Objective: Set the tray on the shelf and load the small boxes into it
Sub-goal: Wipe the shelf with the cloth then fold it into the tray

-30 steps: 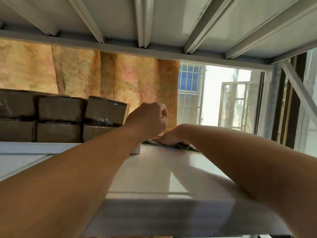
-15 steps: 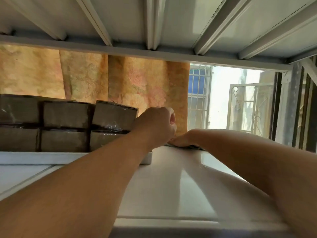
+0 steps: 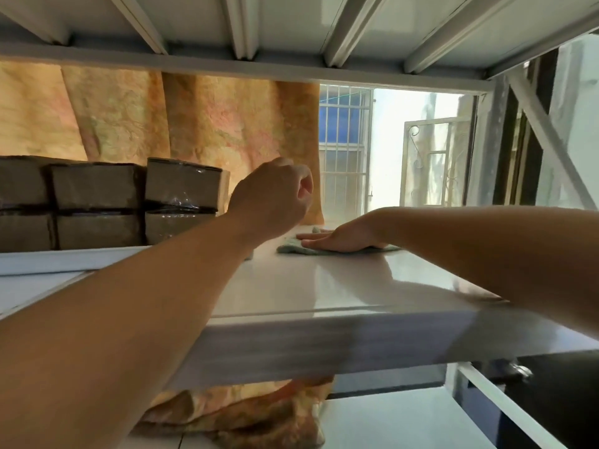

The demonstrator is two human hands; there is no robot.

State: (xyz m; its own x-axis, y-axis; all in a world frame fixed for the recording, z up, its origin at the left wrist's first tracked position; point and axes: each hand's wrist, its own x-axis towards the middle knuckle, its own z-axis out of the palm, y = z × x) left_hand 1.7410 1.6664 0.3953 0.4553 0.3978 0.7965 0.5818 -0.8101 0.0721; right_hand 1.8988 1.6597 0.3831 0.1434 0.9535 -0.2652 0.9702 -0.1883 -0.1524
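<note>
Several small brown boxes (image 3: 97, 202), wrapped in clear film, stand stacked two high in a white tray (image 3: 64, 259) on the left of the white shelf (image 3: 324, 286). My left hand (image 3: 272, 199) hovers just right of the stack with its fingers curled, holding nothing that I can see. My right hand (image 3: 343, 236) lies flat, fingers straight, pressing a pale green cloth (image 3: 291, 249) onto the shelf surface toward the back.
The shelf above (image 3: 291, 34) hangs low overhead on white ribs. An orange patterned curtain (image 3: 194, 124) hangs behind the shelf and bunches below it. A barred window and metal gate (image 3: 434, 163) are at the back right. A diagonal frame brace (image 3: 551, 140) stands at right.
My right hand has come out from behind the left fist and now lies flat on the cloth, further right. The left hand has lifted slightly. The camera has dropped a little.
</note>
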